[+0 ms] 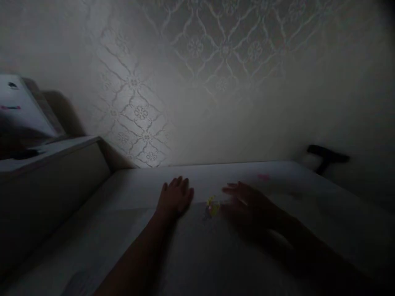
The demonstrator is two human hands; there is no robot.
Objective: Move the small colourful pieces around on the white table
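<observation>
The scene is very dim. My left hand [175, 198] lies flat on a pale sheet or cloth [129, 230] that covers a white table, fingers stretched out and holding nothing. My right hand [250, 205] rests on the same surface, fingers extended toward the left, somewhat blurred. Between the two hands sits a small yellow and pink mark or object [211, 207], too dim to make out. Neither hand touches it.
A patterned wallpaper wall [197, 82] rises behind the table. A raised shelf or cabinet [52, 164] stands at the left with a white box [18, 107] on it. A dark handle-like thing [327, 156] sticks out at the right. A faint pink spot [263, 177] lies near the far edge.
</observation>
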